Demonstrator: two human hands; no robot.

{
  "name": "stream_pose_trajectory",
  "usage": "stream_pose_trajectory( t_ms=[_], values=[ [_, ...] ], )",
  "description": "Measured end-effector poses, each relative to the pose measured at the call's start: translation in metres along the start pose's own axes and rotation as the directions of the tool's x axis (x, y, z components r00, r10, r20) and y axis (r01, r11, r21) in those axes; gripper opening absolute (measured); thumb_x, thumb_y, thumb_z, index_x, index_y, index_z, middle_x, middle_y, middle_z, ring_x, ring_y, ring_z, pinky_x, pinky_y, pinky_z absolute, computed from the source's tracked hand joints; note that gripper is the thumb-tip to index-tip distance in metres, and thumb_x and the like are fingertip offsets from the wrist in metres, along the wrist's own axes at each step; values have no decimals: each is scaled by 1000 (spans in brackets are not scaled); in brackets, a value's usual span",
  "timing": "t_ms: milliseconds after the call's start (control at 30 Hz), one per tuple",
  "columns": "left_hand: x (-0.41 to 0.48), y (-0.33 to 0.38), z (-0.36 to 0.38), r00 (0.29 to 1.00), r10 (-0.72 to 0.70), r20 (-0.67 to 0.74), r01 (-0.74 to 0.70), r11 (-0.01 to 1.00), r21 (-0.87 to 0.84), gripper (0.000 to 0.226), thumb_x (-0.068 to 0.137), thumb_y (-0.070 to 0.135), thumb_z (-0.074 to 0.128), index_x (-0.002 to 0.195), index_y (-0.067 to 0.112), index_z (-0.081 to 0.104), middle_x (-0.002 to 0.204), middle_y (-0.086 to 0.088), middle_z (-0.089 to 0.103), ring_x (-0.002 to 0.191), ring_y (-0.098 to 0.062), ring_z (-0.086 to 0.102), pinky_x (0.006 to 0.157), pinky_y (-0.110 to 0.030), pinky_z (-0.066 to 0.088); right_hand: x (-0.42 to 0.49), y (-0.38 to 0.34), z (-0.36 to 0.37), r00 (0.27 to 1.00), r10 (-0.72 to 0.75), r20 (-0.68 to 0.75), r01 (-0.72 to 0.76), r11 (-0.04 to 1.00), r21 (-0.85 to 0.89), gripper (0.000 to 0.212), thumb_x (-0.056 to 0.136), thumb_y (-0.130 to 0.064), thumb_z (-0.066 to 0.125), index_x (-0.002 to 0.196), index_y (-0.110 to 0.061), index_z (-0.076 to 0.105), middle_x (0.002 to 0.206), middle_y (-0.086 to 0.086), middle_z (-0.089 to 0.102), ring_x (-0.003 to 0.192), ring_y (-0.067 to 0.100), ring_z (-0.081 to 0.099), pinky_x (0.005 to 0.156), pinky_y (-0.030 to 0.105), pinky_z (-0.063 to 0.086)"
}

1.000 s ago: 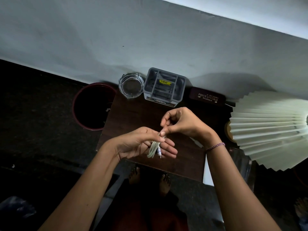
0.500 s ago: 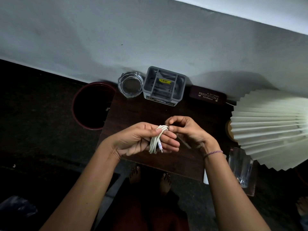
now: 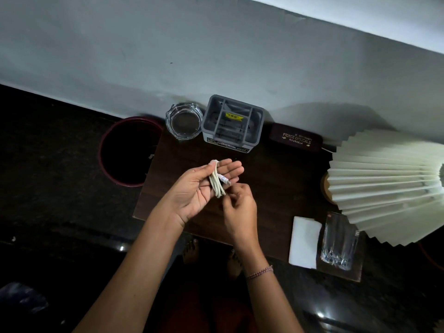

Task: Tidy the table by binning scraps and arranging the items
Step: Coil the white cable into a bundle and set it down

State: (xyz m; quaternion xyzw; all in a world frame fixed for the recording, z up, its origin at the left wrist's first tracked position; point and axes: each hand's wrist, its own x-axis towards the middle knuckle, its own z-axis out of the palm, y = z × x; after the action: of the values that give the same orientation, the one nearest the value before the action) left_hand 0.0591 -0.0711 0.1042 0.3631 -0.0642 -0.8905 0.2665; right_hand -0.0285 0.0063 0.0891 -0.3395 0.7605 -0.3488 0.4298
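– So, where is the white cord [image 3: 217, 181] at this moment?

– Across the left hand [image 3: 199, 188], which is held palm up above the dark wooden table [image 3: 276, 183]. The cord is folded into a short bundle of several parallel loops. It runs from the fingertips down to the base of the fingers.

– How does it look up close?

– Off-white and round, the strands lying side by side. One end carries a small plug with a metal tip and a bluish mark, pointing toward the right hand [image 3: 240, 207].

– And the hands themselves?

– The left hand's fingers are nearly straight and spread a little, with the bundle resting on them. The right hand's fingers are curled just beside the lower loops and the plug. I cannot tell whether they pinch the cord or only touch it. A thin beaded bracelet [image 3: 260, 272] sits on the right wrist.

– What else is on the table?

– Along the wall stand a clear glass ashtray [image 3: 184, 121], a grey plastic organiser with compartments [image 3: 231, 123] and a dark maroon spectacle case [image 3: 296, 140]. At the right a cream pleated lampshade [image 3: 384, 183] overhangs a clear glass tumbler [image 3: 338, 243], with a white folded napkin [image 3: 304, 242] just beside it.

– And the bin?

– A round dark red bin [image 3: 131, 151] stands on the floor against the table's left edge.
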Motion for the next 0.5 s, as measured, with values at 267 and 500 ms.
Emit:
stream_pose_trajectory(
  t_ms=[267, 500],
  values=[
    [5, -4, 13, 990, 33, -140, -47, 994, -100, 29, 98, 13, 35, 110, -6, 53, 100, -18, 71, 95, -25, 70, 82, -33, 55, -20, -16, 1, 962, -115, -250, 107, 993, -44, 25, 80, -2, 64, 91, -19, 49, 89, -6, 57, 80, 3, 56, 68, 6, 43],
    [2, -3, 19, 972, 71, -223, -101, 987, -125, 30, 91, -3, 38, 118, -12, 47, 99, -20, 70, 92, -27, 70, 82, -33, 55, -27, -11, -1, 940, -127, -316, 171, 979, 113, 29, 76, -1, 71, 93, -21, 59, 88, -14, 64, 85, 0, 62, 74, 8, 47]
  ],
)
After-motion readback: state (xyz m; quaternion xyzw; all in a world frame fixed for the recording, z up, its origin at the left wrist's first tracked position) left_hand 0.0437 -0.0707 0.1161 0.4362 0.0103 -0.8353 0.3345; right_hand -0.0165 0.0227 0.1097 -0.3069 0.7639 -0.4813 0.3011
